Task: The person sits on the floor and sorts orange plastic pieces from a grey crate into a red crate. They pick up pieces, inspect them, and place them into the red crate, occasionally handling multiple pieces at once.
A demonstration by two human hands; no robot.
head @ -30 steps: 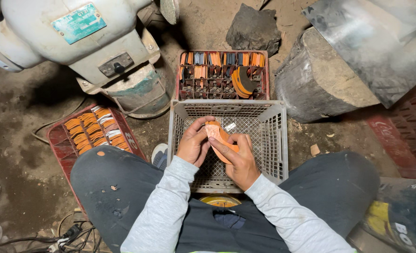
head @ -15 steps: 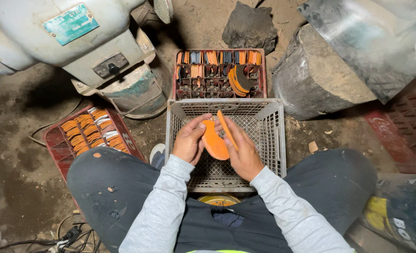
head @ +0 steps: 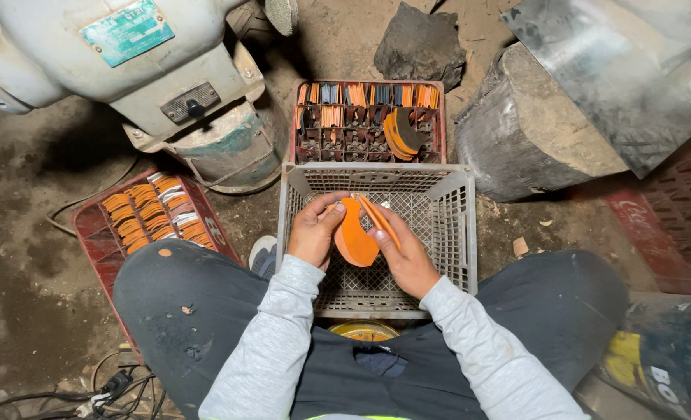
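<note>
1. At the centre of the frame my left hand [head: 314,233] pinches the edge of an orange sole-shaped piece [head: 353,239], thumb and fingers closed on it.
2. My right hand [head: 404,253] is curled shut around a thin stack of orange pieces [head: 378,219], which stands on edge and fans away from the single piece; the two touch near their top.
3. Both are held over the grey plastic crate [head: 454,225], which sits on the dirt floor [head: 34,257] between my knees.
4. The risk I see: the left grip is only a fingertip pinch, so the single piece could slip and fall into the crate.
5. The fanned stack looks loosely held; if the right fingers relax, several pieces could splay or drop together.
6. Top centre, a red compartment crate [head: 369,120] holds sorted pieces; at left a red tray [head: 89,225] holds more. A dropped piece could land among the wrong ones.
7. The grey machine [head: 128,70] in the upper left stands close by.
</note>
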